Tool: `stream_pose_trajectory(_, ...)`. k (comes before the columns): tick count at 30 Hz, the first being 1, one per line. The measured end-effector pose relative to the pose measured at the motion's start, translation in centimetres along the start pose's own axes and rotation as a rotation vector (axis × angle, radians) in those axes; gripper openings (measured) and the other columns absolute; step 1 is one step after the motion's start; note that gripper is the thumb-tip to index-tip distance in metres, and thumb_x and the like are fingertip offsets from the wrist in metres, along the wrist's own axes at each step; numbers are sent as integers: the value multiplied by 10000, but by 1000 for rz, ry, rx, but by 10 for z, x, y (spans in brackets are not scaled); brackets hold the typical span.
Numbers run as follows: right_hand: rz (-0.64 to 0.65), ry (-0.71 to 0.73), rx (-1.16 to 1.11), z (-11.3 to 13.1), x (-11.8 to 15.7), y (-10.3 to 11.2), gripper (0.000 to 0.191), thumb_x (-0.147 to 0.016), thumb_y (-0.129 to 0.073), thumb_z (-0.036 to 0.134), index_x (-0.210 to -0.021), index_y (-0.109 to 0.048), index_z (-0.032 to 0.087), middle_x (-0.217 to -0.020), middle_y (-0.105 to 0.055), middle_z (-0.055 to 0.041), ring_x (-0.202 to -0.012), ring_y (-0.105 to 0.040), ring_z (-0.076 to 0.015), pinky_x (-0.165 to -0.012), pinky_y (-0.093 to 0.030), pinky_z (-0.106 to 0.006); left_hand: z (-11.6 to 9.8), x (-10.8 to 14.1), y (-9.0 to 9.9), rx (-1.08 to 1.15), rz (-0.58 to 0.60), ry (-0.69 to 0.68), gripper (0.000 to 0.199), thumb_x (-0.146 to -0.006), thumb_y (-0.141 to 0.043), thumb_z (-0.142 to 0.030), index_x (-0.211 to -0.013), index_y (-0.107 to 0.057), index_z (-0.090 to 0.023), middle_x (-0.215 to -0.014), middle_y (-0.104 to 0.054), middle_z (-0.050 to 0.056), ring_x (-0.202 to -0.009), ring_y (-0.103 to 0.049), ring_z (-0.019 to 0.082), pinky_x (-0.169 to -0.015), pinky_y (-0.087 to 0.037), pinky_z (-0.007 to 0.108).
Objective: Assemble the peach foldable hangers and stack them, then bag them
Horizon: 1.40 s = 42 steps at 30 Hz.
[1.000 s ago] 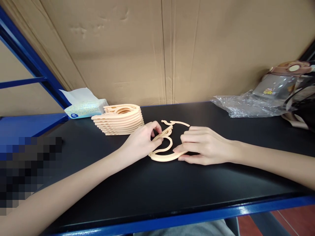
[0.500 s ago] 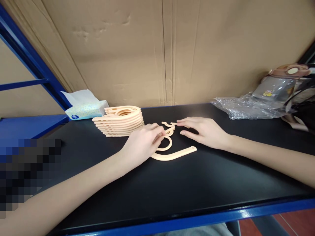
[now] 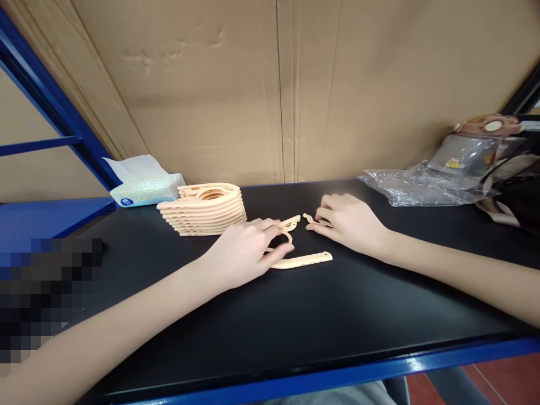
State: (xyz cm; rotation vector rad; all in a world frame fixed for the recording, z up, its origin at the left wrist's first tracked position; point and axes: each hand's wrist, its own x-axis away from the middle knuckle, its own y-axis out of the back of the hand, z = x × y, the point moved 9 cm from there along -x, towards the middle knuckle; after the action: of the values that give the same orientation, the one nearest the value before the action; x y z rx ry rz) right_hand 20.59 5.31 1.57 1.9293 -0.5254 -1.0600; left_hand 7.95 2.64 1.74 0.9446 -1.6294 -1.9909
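Note:
A curved cream plastic piece (image 3: 306, 260) with a ring lies on the black table. My left hand (image 3: 247, 247) grips it at its left part, fingers over the ring and thumb along the lower arm. To the right, my right hand (image 3: 348, 222) pinches a small cream hook piece (image 3: 311, 219), whose tip points left toward the larger piece. The two pieces are apart. Left of my left hand stands a neat stack of similar cream pieces (image 3: 205, 211).
A tissue pack (image 3: 147, 188) sits behind the stack at the left. Crumpled clear plastic (image 3: 405, 188), a transparent bottle with a brown lid (image 3: 468, 149) and a dark bag (image 3: 517, 197) are at the right. Cardboard (image 3: 211, 84) rises behind the black table (image 3: 295, 326).
My right fingers have closed round the hook piece, which has moved right, away from the ring piece. My left thumb has come down over the ring piece, which has shifted slightly.

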Motion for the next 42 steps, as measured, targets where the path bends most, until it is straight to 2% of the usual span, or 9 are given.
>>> stream_pose_trajectory(4, 29, -75, -73, -6, 1, 0, 315, -894, -516, 390, -686, -600, 169, -778, -591, -20, -692, -526, -151, -649, -357, -289, -4, 1, -2, 36, 5, -33, 583, -899, -407, -585, -1234, -541, -127, -1274, -571, 114, -1122, -557, 260, -923, -458, 373)
stream_pose_trajectory(8, 61, -115, -160, -6, 3, 0, 255, -876, -540, 395, -767, -617, 178, -830, -618, -14, -734, -549, -163, -672, -378, -296, 0, 1, -5, 34, 13, -39, 498, -938, -380, -501, -1232, -534, -129, -1281, -566, 113, -1213, -489, 261, -990, -408, 391)
stream_pose_trajectory(13, 44, -124, -298, -1, 5, 1, 139, -841, -527, 241, -716, -541, 179, -817, -587, -8, -730, -535, -142, -642, -389, -265, -5, -2, -5, 95, -12, -75, 454, -940, -411, -434, -1312, -448, -175, -1420, -430, 106, -1318, -371, 276, -1058, -330, 444)
stream_pose_trajectory(16, 26, -156, -393, -3, 5, 0, 85, -788, -540, 214, -721, -495, 189, -766, -557, 7, -686, -504, -131, -612, -377, -253, -11, -5, -8, 210, -7, -124, 349, -904, -485, -458, -1132, -537, -198, -1425, -410, 91, -1353, -297, 296, -1072, -303, 466)
stream_pose_trajectory(20, 39, -227, -527, -13, 5, -4, 89, -784, -527, 232, -733, -462, 202, -685, -538, 39, -582, -459, -106, -551, -338, -240, -10, -7, -16, 399, 39, -110, 186, -939, -439, -365, -951, -531, -203, -1296, -492, 82, -1239, -415, 256, -989, -392, 425)
stream_pose_trajectory(26, 90, -150, -667, -7, 3, -1, 176, -896, -406, 270, -772, -503, 193, -667, -536, 26, -566, -455, -108, -564, -337, -244, -2, -6, -13, 485, 9, -6, 230, -981, -336, -356, -829, -418, -204, -1242, -487, 50, -1013, -530, 197, -857, -450, 377)
stream_pose_trajectory(32, 127, -109, -703, 0, 4, -2, 277, -947, -312, 283, -717, -441, 200, -659, -493, 25, -573, -433, -112, -585, -335, -252, 4, -6, -10, 528, -66, 61, 209, -996, -300, -337, -890, -427, -209, -1199, -489, 59, -1172, -462, 210, -927, -427, 381)
stream_pose_trajectory(36, 160, -111, -715, -1, 5, -6, 324, -964, -273, 314, -694, -413, 205, -607, -453, 38, -548, -410, -111, -570, -318, -256, 3, -6, -11, 517, -51, 53, 197, -995, -302, -338, -926, -433, -209, -1170, -499, 64, -1195, -445, 222, -959, -417, 404)
stream_pose_trajectory(42, 153, -135, -751, -4, 5, -9, 353, -954, -329, 424, -681, -388, 208, -563, -397, 55, -507, -370, -101, -520, -288, -249, 1, -4, -12, 497, -36, 30, 202, -999, -288, -331, -969, -452, -216, -1262, -454, 67, -1281, -382, 221, -1030, -376, 419)
